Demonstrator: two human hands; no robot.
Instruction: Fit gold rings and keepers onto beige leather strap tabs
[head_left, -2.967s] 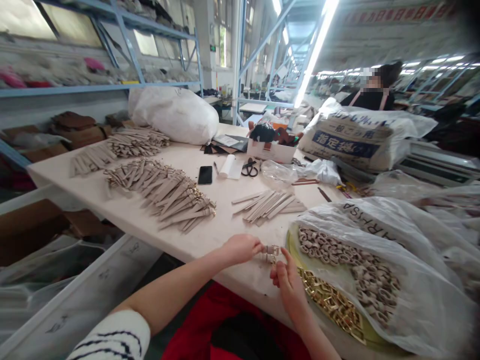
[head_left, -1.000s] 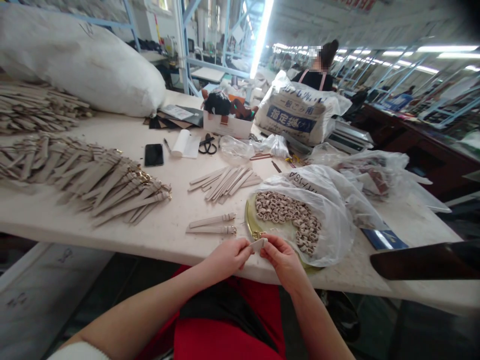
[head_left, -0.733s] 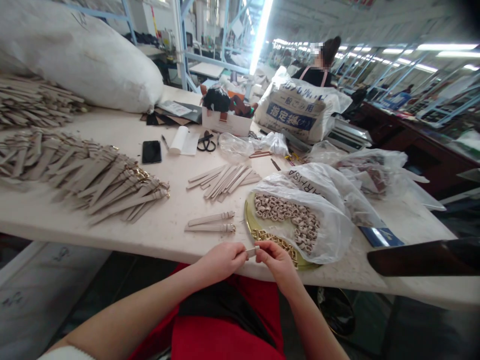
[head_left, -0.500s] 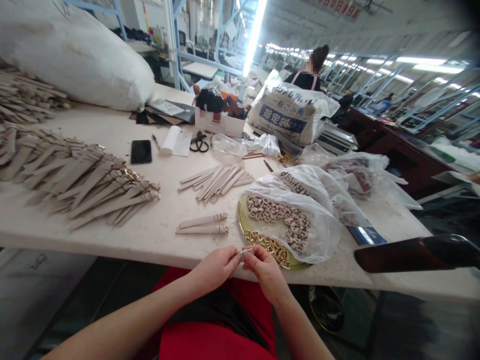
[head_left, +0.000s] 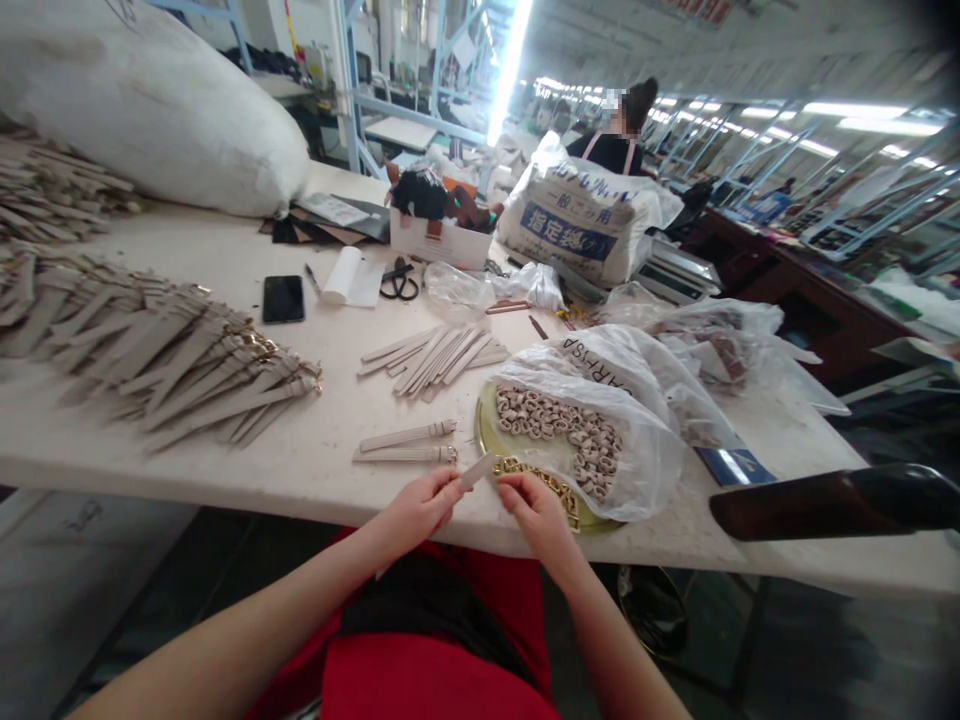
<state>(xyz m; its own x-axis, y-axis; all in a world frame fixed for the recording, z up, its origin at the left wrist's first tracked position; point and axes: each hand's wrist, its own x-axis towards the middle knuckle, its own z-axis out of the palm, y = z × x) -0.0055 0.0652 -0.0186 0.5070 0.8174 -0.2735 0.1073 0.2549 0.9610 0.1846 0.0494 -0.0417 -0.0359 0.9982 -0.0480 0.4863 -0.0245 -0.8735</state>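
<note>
My left hand (head_left: 421, 508) pinches a beige strap (head_left: 478, 468), whose flat end sticks out toward the right over the table's front edge. Close beside that end, the fingers of my right hand (head_left: 538, 512) are pressed together; what they hold, if anything, is too small to make out. Just behind my right hand is a yellow-green round tray (head_left: 486, 425) with gold buckles (head_left: 544, 482) and many beige strap loops (head_left: 534, 415), the loops lying on clear plastic. Two straps with buckles fitted (head_left: 405, 455) lie left of the tray.
Loose plain straps (head_left: 442, 360) lie mid-table, with a large pile of buckled straps (head_left: 187, 350) at left. Behind are a phone (head_left: 283, 299), scissors (head_left: 400, 280), a white box (head_left: 439, 240) and stuffed bags (head_left: 577, 215). A dark, long object (head_left: 825, 503) juts in at right.
My hands have moved slightly apart, after being together at a small beige piece. The strap end in my left hand now shows and points up to the right.
</note>
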